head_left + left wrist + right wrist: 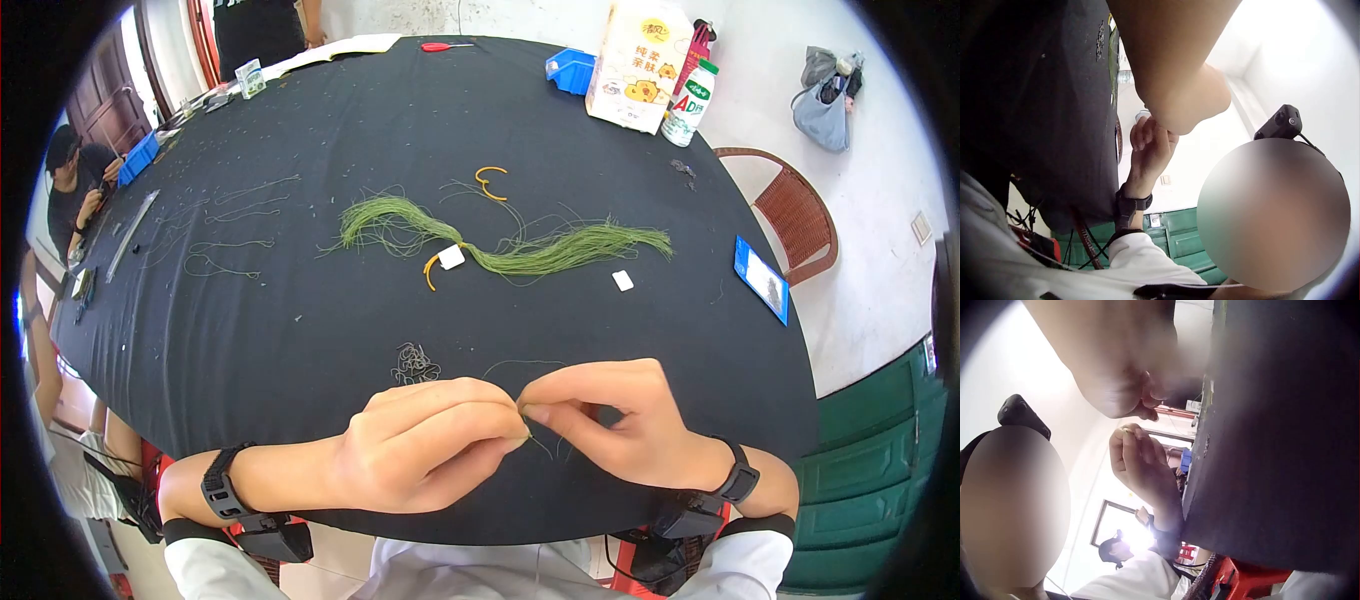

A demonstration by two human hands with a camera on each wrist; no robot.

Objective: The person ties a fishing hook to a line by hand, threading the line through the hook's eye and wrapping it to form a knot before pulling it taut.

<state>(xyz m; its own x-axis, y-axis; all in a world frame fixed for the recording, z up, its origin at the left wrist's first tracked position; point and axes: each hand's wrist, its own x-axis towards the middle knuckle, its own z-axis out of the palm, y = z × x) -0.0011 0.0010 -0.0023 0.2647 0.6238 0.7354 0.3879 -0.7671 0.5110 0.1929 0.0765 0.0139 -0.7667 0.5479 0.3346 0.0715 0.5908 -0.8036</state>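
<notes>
Both hands meet near the front edge of the black-covered table. My left hand [430,445] and my right hand [625,420] pinch a thin green line [541,446] between thumb and fingers, fingertips close together. One end of the line hangs below the fingers, and a thin arc of it rises behind them. Whatever else lies between the fingertips is hidden. Just behind the left hand lies a small heap of thin, curved dark pieces [413,364]. Farther back, a bundle of green line [570,250] is gathered at its middle. Both wrist views show the hands with fingertips close.
Orange curved pieces [491,184] and white tags [623,281] lie around the bundle. Several separate line lengths [228,245] are at left. A blue packet [762,280] is at the right edge; a tissue pack [636,65] and white bottle [690,105] stand behind. Another person [80,180] sits left.
</notes>
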